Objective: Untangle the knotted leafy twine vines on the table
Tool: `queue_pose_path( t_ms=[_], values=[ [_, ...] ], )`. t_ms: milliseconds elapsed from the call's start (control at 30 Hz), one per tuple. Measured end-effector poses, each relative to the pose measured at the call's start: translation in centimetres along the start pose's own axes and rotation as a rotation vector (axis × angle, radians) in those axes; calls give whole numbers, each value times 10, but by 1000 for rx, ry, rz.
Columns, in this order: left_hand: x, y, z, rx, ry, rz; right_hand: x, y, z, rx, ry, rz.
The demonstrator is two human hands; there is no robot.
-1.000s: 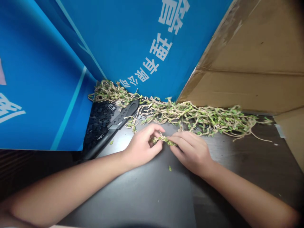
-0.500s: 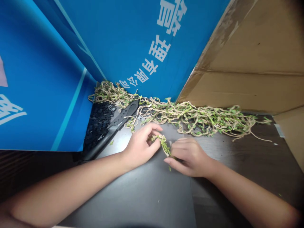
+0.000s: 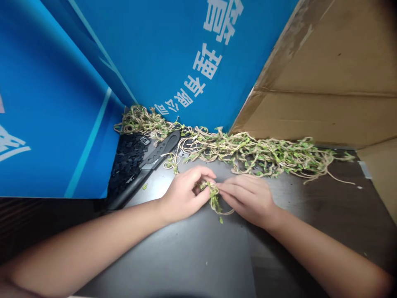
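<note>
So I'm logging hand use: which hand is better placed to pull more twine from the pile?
Probably the right hand: it lies nearer the long leafy twine pile, while the left hand pinches the small twine bundle.

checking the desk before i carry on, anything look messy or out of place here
Yes. A tangled heap of leafy twine sprawls along the back of the dark table and partly over a black keyboard that sits askew. Loose green leaf bits lie near the left hand and right hand, which pinch a short twine piece.
</note>
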State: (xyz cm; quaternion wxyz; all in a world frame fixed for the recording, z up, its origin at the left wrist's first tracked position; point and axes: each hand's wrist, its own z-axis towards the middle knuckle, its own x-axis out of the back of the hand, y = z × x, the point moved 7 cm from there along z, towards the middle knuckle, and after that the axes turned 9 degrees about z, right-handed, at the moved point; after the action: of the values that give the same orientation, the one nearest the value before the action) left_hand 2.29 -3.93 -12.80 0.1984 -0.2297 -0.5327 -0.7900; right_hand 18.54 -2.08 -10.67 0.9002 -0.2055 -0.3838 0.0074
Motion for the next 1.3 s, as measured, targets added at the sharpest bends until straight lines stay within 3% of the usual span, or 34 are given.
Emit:
queue_pose_path(
  t_ms=[333,500,733,900,1133,1300],
  values=[
    [-2,1,0,-7,-32,5,0,-9,-3,80,-96,-74],
    [-1,2,0,-6,-16,45,1,-10,-4,78,-61,-56],
    [3,-7,3,90,29,-5,-7,-2,2,-77,-74,-19],
    [4,-3,2,48,38,69,-4,3,3,-160,-51,99],
    [6,8,2,-78,44,234,-14,1,3,-161,-94,23],
    [6,7,3,-84,48,225,-19,0,6,-148,-147,95]
  ],
)
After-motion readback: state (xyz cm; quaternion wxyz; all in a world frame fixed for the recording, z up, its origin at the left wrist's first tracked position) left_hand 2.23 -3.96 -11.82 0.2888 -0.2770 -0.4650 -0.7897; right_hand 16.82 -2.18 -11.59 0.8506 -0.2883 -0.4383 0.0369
